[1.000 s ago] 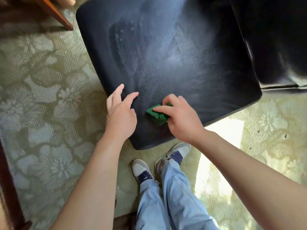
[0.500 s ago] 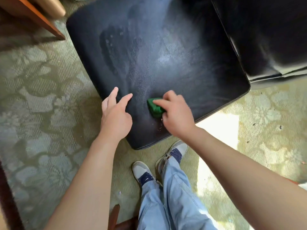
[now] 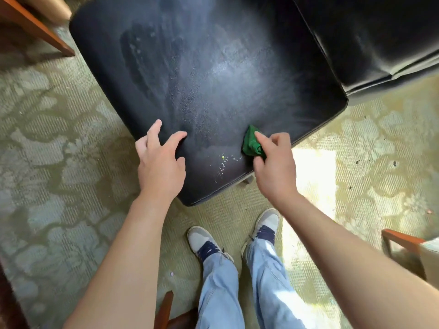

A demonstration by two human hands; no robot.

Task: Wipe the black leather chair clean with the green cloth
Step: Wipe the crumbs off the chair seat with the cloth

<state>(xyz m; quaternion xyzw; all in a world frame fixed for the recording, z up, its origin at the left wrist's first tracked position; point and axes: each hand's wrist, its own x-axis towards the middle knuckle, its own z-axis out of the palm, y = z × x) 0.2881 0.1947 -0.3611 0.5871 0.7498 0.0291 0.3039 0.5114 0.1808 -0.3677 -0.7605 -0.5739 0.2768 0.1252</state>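
The black leather chair seat fills the upper middle of the view, dusty grey across its centre with a darker wiped patch at the upper left. My right hand grips a bunched green cloth and presses it on the seat near the front right edge. Small pale crumbs lie on the leather just left of the cloth. My left hand rests on the seat's front left corner, fingers spread, holding nothing.
The chair's black backrest rises at the upper right. Patterned green carpet surrounds the chair. A wooden furniture leg stands at the upper left, another wooden piece at the right. My feet in grey sneakers stand below the seat.
My right hand has slid the green cloth to the right along the seat's front edge, uncovering crumbs. My left hand has stayed on the front left corner.
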